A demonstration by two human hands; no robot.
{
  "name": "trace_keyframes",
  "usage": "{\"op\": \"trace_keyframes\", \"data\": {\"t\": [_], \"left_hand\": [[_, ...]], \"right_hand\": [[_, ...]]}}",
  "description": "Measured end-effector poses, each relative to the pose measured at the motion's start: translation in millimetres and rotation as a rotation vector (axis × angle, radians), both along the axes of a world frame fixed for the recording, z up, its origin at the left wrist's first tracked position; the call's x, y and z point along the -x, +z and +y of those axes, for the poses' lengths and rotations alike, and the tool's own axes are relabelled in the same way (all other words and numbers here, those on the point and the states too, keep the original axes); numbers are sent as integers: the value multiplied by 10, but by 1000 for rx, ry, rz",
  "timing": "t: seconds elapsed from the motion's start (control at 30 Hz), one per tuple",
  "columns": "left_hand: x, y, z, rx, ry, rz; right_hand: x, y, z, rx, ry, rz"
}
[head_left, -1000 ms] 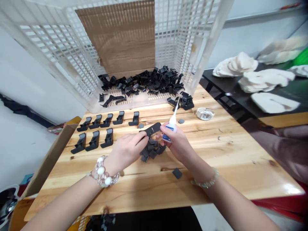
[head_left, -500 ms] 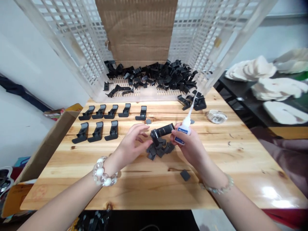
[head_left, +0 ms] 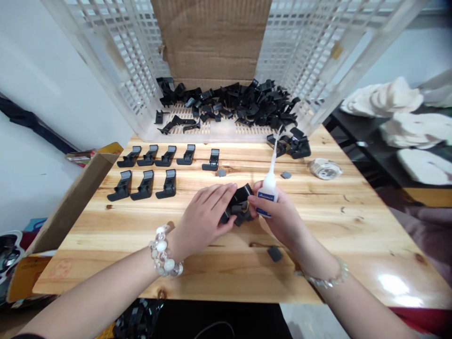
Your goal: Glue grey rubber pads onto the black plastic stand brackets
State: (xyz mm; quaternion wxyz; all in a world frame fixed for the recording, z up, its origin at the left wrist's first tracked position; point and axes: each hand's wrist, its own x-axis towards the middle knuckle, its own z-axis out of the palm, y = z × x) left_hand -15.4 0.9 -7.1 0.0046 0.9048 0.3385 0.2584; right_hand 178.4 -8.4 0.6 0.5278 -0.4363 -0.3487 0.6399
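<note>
My left hand [head_left: 206, 216] is closed round the left side of a black plastic bracket [head_left: 243, 193], its thumb below and its fingers over the top. In my right hand [head_left: 282, 219] is a white glue bottle [head_left: 267, 197] with a blue label, its long thin nozzle pointing up. The right fingertips are at the bracket's right end; whether they also pinch it I cannot tell. Beneath the bracket lies a small pile of dark grey pads [head_left: 243, 217], partly hidden. A single grey pad [head_left: 274, 254] lies nearer me, beside my right forearm.
Two rows of black brackets [head_left: 142, 184] stand at the left of the wooden table [head_left: 106, 245]. A white plastic crate [head_left: 144, 134] on its side holds many loose brackets. Several more lie by its right corner. A tape roll [head_left: 325, 168] and two small grey pads [head_left: 286, 175] lie farther back.
My left hand, open beside the bracket before, has moved right and closed on it. The bracket has turned and is now largely covered. The bottle stands more upright. The view has shifted slightly.
</note>
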Motion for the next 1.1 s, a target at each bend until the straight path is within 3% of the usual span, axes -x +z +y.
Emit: {"op": "trace_keyframes", "data": {"t": [0.13, 0.23, 0.37, 0.47, 0.57, 0.67, 0.77, 0.87, 0.97, 1.1], "left_hand": [[18, 17, 10, 107, 49, 28], [46, 66, 46, 401, 69, -154], [65, 130, 115, 919, 123, -608], [44, 127, 144, 1213, 130, -882], [8, 96, 144, 1413, 146, -985], [-20, 80, 129, 1486, 157, -1010], [-35, 85, 107, 1514, 159, -1031], [-41, 93, 88, 1537, 137, -1033], [-40, 91, 81, 1549, 94, -1050], [-35, 62, 89, 1516, 89, -1084]], "right_hand": [[20, -12, -23, -31, 59, -43], [-1, -34, -10, -88, 97, -113], [-108, -126, 85, -194, -41, -521], [-138, -176, 142, -247, 7, -772], [-67, -155, 143, -269, 113, -960], [21, -113, 113, -296, 97, -1134], [35, -98, 84, -316, 2, -1032], [-1, -91, 59, -291, -57, -657], [-12, -63, 30, -223, 5, -321], [26, -22, -7, -232, 72, -294]]}}
